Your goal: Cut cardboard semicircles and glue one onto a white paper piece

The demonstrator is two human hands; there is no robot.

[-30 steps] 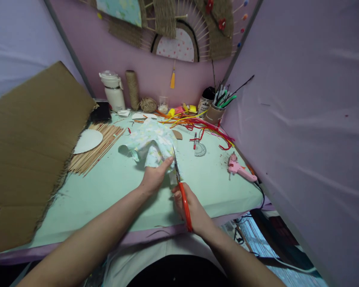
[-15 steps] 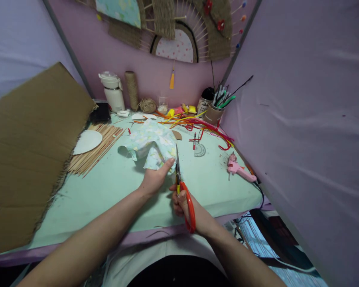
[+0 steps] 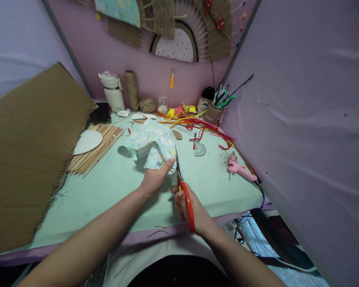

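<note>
A piece of pale floral fabric [image 3: 151, 144] lies bunched on the mint-green table [image 3: 107, 187]. My left hand [image 3: 154, 178] pinches the fabric's near edge. Orange-handled scissors [image 3: 184, 195] are gripped in my right hand [image 3: 191, 209], their blades pointing away from me and lying along the fabric's right edge, just beside my left thumb.
A large cardboard sheet [image 3: 24, 151] leans at the left over a bundle of wooden sticks [image 3: 95, 147] and a white paper disc [image 3: 87, 141]. Further back are coloured strips [image 3: 197, 121], a protractor [image 3: 200, 149], a pen cup [image 3: 214, 112], twine and a white flask [image 3: 113, 91]. A pink glue gun [image 3: 239, 169] lies right.
The scissor handles spread apart half a second ago and have closed again. My left hand keeps its hold on the fabric and has hardly moved.
</note>
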